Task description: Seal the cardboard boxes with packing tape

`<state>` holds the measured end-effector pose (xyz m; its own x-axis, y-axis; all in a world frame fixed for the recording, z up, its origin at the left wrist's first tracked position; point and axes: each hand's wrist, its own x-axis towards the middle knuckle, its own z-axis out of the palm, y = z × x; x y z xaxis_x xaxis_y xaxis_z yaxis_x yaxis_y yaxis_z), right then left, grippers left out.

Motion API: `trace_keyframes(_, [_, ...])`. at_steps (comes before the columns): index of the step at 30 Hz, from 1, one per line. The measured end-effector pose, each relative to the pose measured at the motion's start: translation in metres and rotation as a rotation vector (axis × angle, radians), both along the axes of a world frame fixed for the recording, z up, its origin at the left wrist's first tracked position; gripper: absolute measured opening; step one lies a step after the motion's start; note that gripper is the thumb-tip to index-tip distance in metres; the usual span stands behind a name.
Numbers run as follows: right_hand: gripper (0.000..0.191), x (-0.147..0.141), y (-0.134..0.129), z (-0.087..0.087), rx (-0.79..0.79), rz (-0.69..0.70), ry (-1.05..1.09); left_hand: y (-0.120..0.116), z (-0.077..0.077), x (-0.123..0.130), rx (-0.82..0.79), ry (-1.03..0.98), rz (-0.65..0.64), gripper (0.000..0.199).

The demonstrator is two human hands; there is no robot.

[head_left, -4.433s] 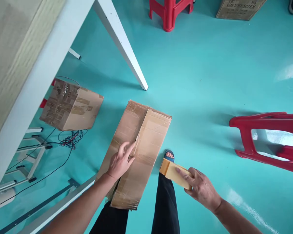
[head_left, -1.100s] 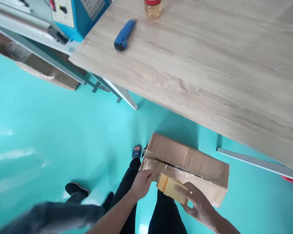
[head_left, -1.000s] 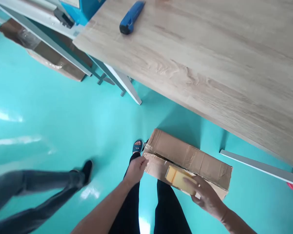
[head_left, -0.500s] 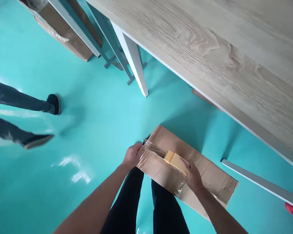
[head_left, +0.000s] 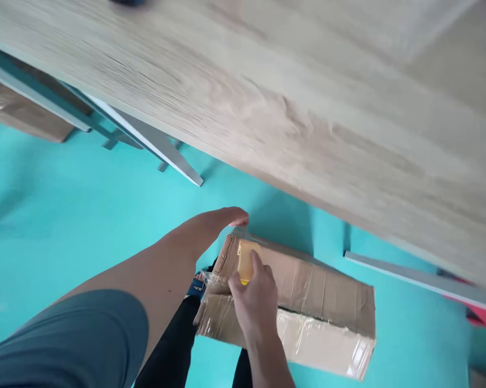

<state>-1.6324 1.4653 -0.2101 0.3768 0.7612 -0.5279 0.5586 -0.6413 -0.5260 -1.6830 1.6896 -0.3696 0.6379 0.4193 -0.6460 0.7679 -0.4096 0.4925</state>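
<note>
From the head view, the right hand (head_left: 255, 302) grips a yellow tape roll (head_left: 245, 261) pressed against the near end of the cardboard box (head_left: 319, 302), which lies on the teal floor (head_left: 64, 215) below the wooden table (head_left: 267, 97). The left hand (head_left: 210, 223) hovers flat, fingers together, above the box's far corner, holding nothing.

Worn on the head, looking steeply down past the chest to the teal floor (head_left: 64, 215). Close over both forearms and the cardboard box (head_left: 319, 302) at the feet. Upper half filled by the wooden table (head_left: 307, 108), seen from above its edge, blurred. Single view only; nothing shared with another.
</note>
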Motion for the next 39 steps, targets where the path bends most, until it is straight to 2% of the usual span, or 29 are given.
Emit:
trace_keyframes(2, [0.064, -0.012, 0.002, -0.006, -0.059, -0.029, 0.015, -0.016, -0.013, -0.010, -0.044, 0.072, -0.067, 0.026])
trace_keyframes(4, [0.065, -0.017, -0.006, -0.006, -0.075, -0.073, 0.010, -0.023, -0.005, -0.029, -0.051, 0.107, -0.091, 0.040])
trace_keyframes(6, [0.065, -0.017, -0.015, -0.003, -0.089, -0.127, 0.038, -0.029, 0.020, -0.051, -0.039, 0.098, -0.091, 0.056])
trace_keyframes(8, [0.064, -0.012, -0.022, 0.000, -0.095, -0.177, 0.112, -0.047, 0.054, -0.076, -0.044, 0.069, -0.100, 0.072])
trace_keyframes(10, [0.065, -0.007, -0.025, 0.000, -0.082, -0.219, 0.173, -0.085, 0.085, -0.100, -0.063, 0.046, -0.128, 0.095])
trace_keyframes(12, [0.066, -0.003, -0.025, -0.002, -0.077, -0.241, 0.181, -0.139, 0.103, -0.120, -0.014, 0.074, -0.141, 0.115])
trace_keyframes(14, [0.065, -0.002, -0.023, -0.003, -0.091, -0.252, 0.158, -0.190, 0.104, -0.132, 0.112, 0.081, -0.089, 0.108])
trace_keyframes(16, [0.065, -0.003, -0.022, -0.003, -0.102, -0.251, 0.135, -0.223, 0.093, -0.134, 0.201, 0.070, 0.003, 0.079])
trace_keyframes(17, [0.065, -0.004, -0.022, -0.003, -0.101, -0.241, 0.124, -0.231, 0.084, -0.132, 0.223, 0.060, 0.041, 0.062])
trace_keyframes(19, [0.066, -0.010, -0.028, -0.004, -0.092, -0.211, 0.097, -0.232, 0.067, -0.128, 0.238, 0.036, 0.079, 0.038])
trace_keyframes(20, [0.067, -0.014, -0.035, -0.006, -0.083, -0.199, 0.076, -0.228, 0.060, -0.127, 0.237, 0.022, 0.080, 0.032])
trace_keyframes(24, [0.065, -0.049, -0.087, -0.018, -0.019, -0.223, -0.010, -0.206, 0.043, -0.128, 0.226, -0.034, 0.066, 0.041])
trace_keyframes(28, [0.062, -0.095, -0.158, -0.031, 0.113, -0.284, -0.048, -0.193, 0.041, -0.135, 0.209, -0.087, 0.021, 0.039])
trace_keyframes(31, [0.067, -0.129, -0.208, -0.035, 0.184, -0.281, -0.078, -0.183, 0.039, -0.138, 0.196, -0.099, -0.032, 0.038])
trace_keyframes(36, [0.073, -0.187, -0.299, -0.044, 0.159, -0.291, -0.104, -0.173, 0.035, -0.137, 0.263, -0.041, -0.072, 0.045])
trace_keyframes(39, [0.069, -0.216, -0.353, -0.053, 0.137, -0.306, -0.065, -0.174, 0.045, -0.130, 0.336, 0.023, -0.071, 0.065])
